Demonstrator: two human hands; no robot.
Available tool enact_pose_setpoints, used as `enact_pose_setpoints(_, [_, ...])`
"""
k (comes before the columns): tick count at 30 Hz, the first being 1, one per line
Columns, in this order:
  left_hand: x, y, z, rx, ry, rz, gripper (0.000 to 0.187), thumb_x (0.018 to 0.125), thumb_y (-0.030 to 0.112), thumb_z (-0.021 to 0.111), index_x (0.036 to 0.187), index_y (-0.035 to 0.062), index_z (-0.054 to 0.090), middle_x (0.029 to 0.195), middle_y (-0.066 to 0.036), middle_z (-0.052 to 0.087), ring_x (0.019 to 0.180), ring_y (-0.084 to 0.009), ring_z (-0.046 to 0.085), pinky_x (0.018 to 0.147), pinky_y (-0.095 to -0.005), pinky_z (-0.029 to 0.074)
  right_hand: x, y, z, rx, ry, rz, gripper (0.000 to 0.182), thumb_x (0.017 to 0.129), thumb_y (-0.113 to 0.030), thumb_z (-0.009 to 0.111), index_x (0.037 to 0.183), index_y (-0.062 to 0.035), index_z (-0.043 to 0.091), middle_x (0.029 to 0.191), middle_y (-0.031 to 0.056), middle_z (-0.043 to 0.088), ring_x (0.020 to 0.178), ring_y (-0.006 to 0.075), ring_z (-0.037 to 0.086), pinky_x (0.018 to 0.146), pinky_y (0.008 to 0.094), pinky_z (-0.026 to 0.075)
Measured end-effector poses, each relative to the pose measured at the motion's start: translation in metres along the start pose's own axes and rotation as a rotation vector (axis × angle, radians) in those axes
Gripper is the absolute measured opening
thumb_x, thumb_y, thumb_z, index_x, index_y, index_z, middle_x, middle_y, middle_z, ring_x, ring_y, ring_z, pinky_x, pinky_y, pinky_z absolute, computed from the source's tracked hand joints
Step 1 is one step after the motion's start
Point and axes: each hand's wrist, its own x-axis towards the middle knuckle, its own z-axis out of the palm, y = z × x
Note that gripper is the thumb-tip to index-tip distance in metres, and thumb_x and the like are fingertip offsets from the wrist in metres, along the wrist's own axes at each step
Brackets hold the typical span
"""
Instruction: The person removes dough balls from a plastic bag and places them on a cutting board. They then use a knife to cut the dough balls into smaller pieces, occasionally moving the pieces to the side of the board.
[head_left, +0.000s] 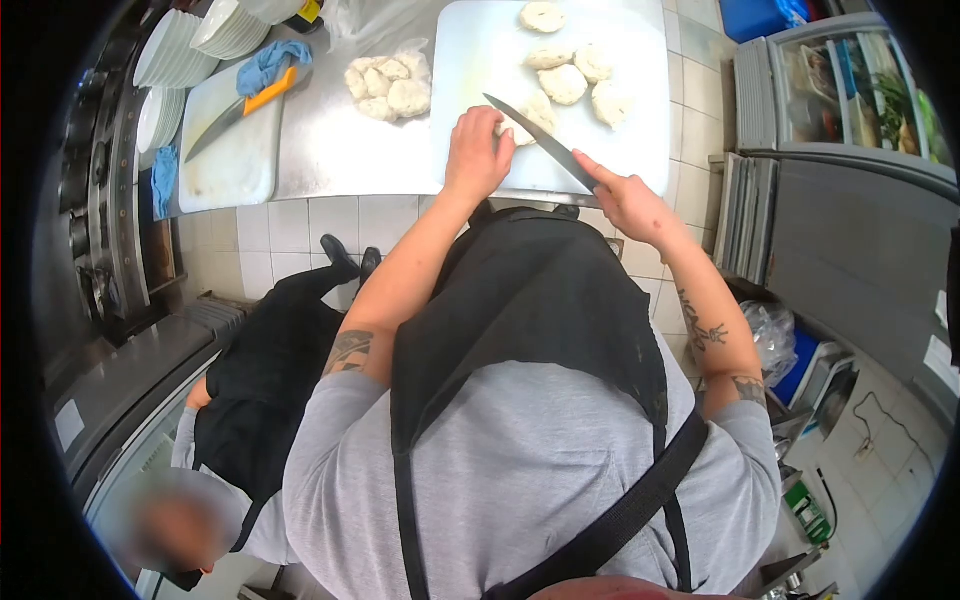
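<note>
My right hand (632, 207) grips a kitchen knife (545, 143), its long blade slanting up and left across the white cutting board (480, 50). Under the blade lies a pale, dough-like round piece (541, 112). My left hand (478, 155) is at the left side of the blade, fingers curled on a pale piece (516, 131) that is partly hidden by the fingers and knife. Farther up the board sit several similar pale rounds (564, 84), with one more (541, 17) near the far edge.
Left of my board, a clear bag of pale pieces (392, 84) rests on the steel counter (330, 150). Another board (240, 165) carries an orange-handled knife (268, 90) and blue cloth (272, 66). Stacked plates (172, 50) stand beyond. A co-worker (270, 370) is at my left; a fridge (850, 100) is right.
</note>
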Motion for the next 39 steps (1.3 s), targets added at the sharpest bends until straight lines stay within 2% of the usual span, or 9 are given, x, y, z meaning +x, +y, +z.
enact_pose_setpoints(3, [-0.003, -0.008, -0.002, -0.061, -0.002, 0.019, 0.016, 0.089, 0.004, 0.064, 0.104, 0.0038, 0.061, 0.110, -0.018, 0.059, 0.100, -0.0381, 0.057, 0.088, -0.0475, 0.047, -0.003, -0.004, 0.006, -0.118, 0.122, 0.012, 0.071, 0.099, -0.006, 0.049, 0.163, -0.0323, 0.030, 0.077, 0.0255, 0.067, 0.073, 0.0435, 0.067, 0.073, 0.0529, 0.052])
enact_pose_setpoints(9, [-0.004, -0.004, -0.003, -0.021, 0.017, 0.052, 0.013, 0.089, 0.000, 0.062, 0.101, 0.0019, 0.059, 0.104, -0.018, 0.057, 0.099, -0.0373, 0.058, 0.087, -0.0439, 0.049, -0.024, -0.044, -0.003, -0.402, 0.024, 0.073, 0.084, 0.091, -0.001, 0.051, 0.164, -0.0318, 0.025, 0.076, 0.0213, 0.069, 0.071, 0.0390, 0.069, 0.071, 0.0511, 0.057])
enact_pose_setpoints(15, [-0.001, -0.002, -0.001, 0.010, 0.016, 0.054, 0.016, 0.087, -0.003, 0.061, 0.103, 0.0012, 0.057, 0.102, -0.018, 0.056, 0.096, -0.0393, 0.057, 0.085, -0.0465, 0.048, -0.026, -0.051, -0.004, -0.375, 0.020, 0.083, 0.077, 0.095, -0.003, 0.049, 0.163, -0.0324, 0.030, 0.072, 0.0249, 0.066, 0.067, 0.0427, 0.066, 0.066, 0.0537, 0.053])
enact_pose_setpoints(22, [-0.002, -0.002, -0.003, -0.017, -0.025, 0.033, 0.016, 0.086, -0.003, 0.061, 0.101, 0.0014, 0.056, 0.102, -0.019, 0.056, 0.096, -0.0399, 0.057, 0.085, -0.0466, 0.047, -0.004, -0.028, 0.014, -0.326, -0.030, 0.083, 0.082, 0.091, -0.001, 0.050, 0.163, -0.0333, 0.028, 0.074, 0.0240, 0.067, 0.069, 0.0421, 0.068, 0.068, 0.0532, 0.054])
enact_pose_setpoints(25, [0.000, 0.002, -0.015, 0.020, -0.117, 0.040, 0.025, 0.083, 0.000, 0.062, 0.108, 0.0043, 0.060, 0.112, -0.017, 0.059, 0.106, -0.0385, 0.058, 0.092, -0.0489, 0.047, 0.005, -0.007, 0.021, -0.278, -0.034, 0.068, 0.086, 0.090, -0.002, 0.052, 0.163, -0.0378, 0.026, 0.077, 0.0229, 0.069, 0.072, 0.0410, 0.069, 0.070, 0.0519, 0.056])
enact_pose_setpoints(30, [0.038, 0.035, -0.043, 0.225, -0.383, 0.499, 0.040, 0.082, 0.009, 0.073, 0.120, 0.0132, 0.063, 0.128, -0.008, 0.059, 0.124, -0.0311, 0.053, 0.107, -0.0498, 0.039, 0.008, 0.010, 0.014, -0.234, -0.009, -0.022, 0.081, 0.092, -0.005, 0.051, 0.162, -0.0390, 0.029, 0.077, 0.0236, 0.069, 0.071, 0.0403, 0.069, 0.069, 0.0523, 0.055])
enact_pose_setpoints(34, [0.065, 0.014, -0.031, 0.406, -0.668, 0.694, 0.039, 0.084, 0.019, 0.076, 0.121, 0.0166, 0.066, 0.127, -0.001, 0.060, 0.126, -0.0267, 0.052, 0.110, -0.0486, 0.037, 0.003, 0.008, 0.003, -0.284, 0.046, -0.010, 0.064, 0.095, -0.009, 0.051, 0.156, -0.0236, 0.037, 0.079, 0.0235, 0.070, 0.075, 0.0410, 0.069, 0.071, 0.0525, 0.055])
enact_pose_setpoints(38, [0.073, 0.005, -0.032, 0.445, -0.666, 0.642, 0.031, 0.087, 0.019, 0.073, 0.118, 0.0170, 0.067, 0.124, 0.001, 0.061, 0.126, -0.0237, 0.052, 0.110, -0.0484, 0.036, -0.011, 0.018, -0.002, -0.327, 0.160, 0.083, 0.040, 0.098, -0.015, 0.052, 0.137, -0.0073, 0.047, 0.082, 0.0232, 0.071, 0.079, 0.0436, 0.069, 0.073, 0.0545, 0.054])
enact_pose_setpoints(39, [0.070, 0.004, -0.034, 0.439, -0.653, 0.637, 0.031, 0.088, 0.019, 0.073, 0.118, 0.0170, 0.067, 0.124, 0.001, 0.062, 0.125, -0.0234, 0.052, 0.110, -0.0481, 0.037, -0.013, 0.031, 0.002, -0.331, 0.177, 0.074, 0.036, 0.098, -0.017, 0.052, 0.133, -0.0089, 0.049, 0.083, 0.0226, 0.071, 0.081, 0.0439, 0.069, 0.073, 0.0554, 0.053])
